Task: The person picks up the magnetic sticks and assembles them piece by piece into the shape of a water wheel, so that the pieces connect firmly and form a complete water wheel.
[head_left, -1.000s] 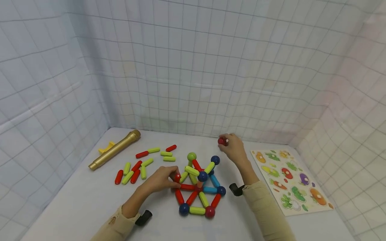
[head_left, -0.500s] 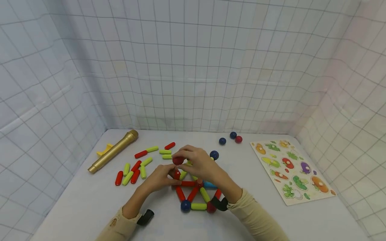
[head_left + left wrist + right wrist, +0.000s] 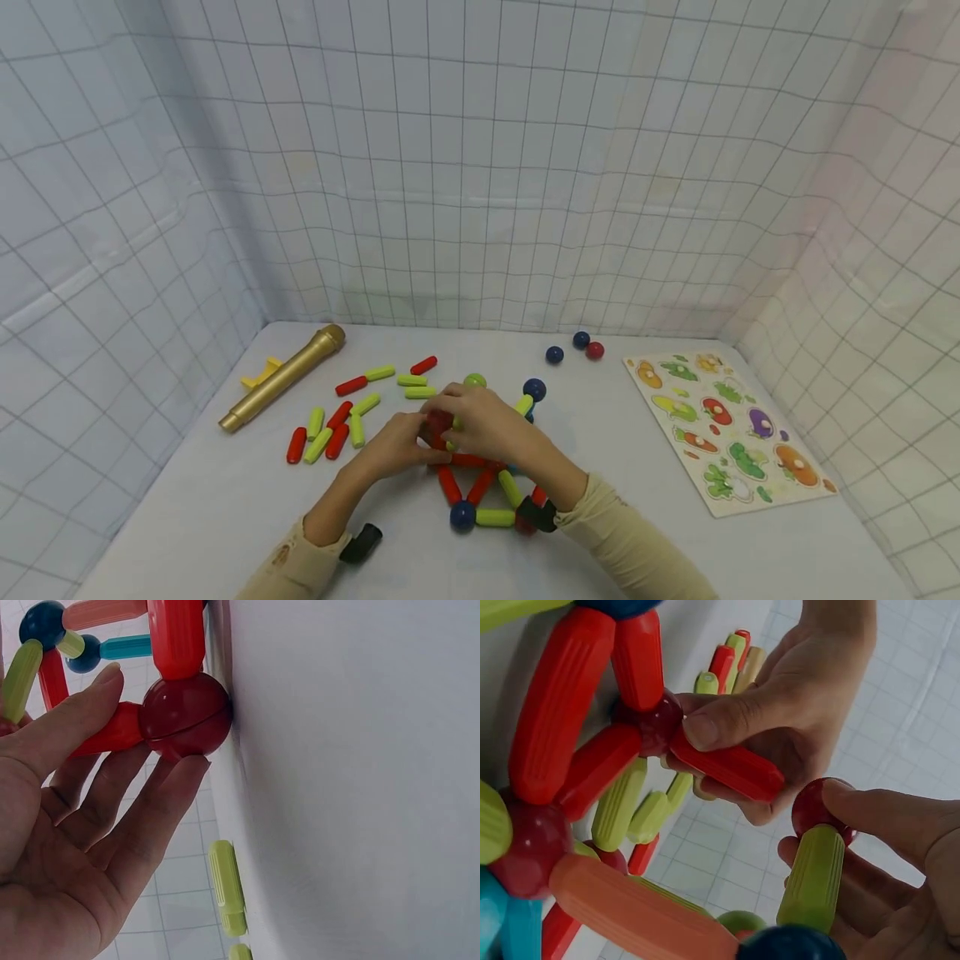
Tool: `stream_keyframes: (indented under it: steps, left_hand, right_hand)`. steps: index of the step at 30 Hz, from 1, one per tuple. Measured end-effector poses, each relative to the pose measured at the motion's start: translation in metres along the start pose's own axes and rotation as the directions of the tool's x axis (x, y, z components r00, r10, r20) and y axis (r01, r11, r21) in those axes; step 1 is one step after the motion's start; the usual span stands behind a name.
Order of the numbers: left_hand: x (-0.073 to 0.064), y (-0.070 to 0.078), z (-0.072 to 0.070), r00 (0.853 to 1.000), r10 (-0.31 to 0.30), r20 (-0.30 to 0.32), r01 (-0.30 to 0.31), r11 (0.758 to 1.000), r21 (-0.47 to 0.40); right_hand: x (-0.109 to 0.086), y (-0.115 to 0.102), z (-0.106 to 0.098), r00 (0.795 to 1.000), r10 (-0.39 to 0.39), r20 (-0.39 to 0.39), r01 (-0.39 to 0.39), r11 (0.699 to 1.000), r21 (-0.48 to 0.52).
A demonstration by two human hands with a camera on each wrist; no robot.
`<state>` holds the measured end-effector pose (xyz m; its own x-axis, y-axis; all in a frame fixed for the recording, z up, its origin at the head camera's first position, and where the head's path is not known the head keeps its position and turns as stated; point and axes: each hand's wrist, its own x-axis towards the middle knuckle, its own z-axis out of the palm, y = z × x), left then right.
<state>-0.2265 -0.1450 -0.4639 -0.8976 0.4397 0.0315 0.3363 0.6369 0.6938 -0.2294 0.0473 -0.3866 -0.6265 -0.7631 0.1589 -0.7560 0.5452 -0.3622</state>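
Note:
A structure of magnetic rods and balls stands on the table, with a blue ball (image 3: 462,517) at its front corner. At its left corner my left hand (image 3: 393,450) pinches a red rod (image 3: 735,771) that rises from a dark red ball (image 3: 186,714). My right hand (image 3: 483,421) pinches another dark red ball (image 3: 814,806) close to that rod's free end; a small gap shows between them in the right wrist view. A lime rod (image 3: 810,877) meets this ball and runs to a blue ball (image 3: 791,943). My right hand hides much of the structure in the head view.
Loose red and lime rods (image 3: 318,444) lie left of the structure. A gold toy microphone (image 3: 285,379) rests at the back left beside a yellow piece (image 3: 262,372). Two blue balls (image 3: 554,355) and a red ball (image 3: 595,350) sit at the back. A vegetable puzzle board (image 3: 727,433) lies right.
My right hand has brought the red ball from the back of the table to the structure, then lowered it near the red rod's top. My left hand keeps its place.

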Motion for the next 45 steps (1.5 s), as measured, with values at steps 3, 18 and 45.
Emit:
stream_keyframes:
  steps: [3,18,45]
  left_hand:
    - [0.0,0.002,0.002,1.0,0.03,0.0,-0.03,1.0,-0.001]
    - [0.003,0.01,0.0,0.979,-0.193,0.065,0.189,0.98,0.058]
    - [0.077,-0.001,-0.015,0.979,-0.197,-0.059,0.205,0.918,0.339]
  right_hand:
    - [-0.003,0.001,0.005,1.0,0.018,0.019,-0.017,1.0,-0.017]
    - [-0.081,0.033,-0.011,0.984,0.047,-0.175,-0.061,0.995,-0.077]
    - [-0.088,0.037,-0.01,0.985,0.051,-0.165,-0.075,0.987,-0.144]
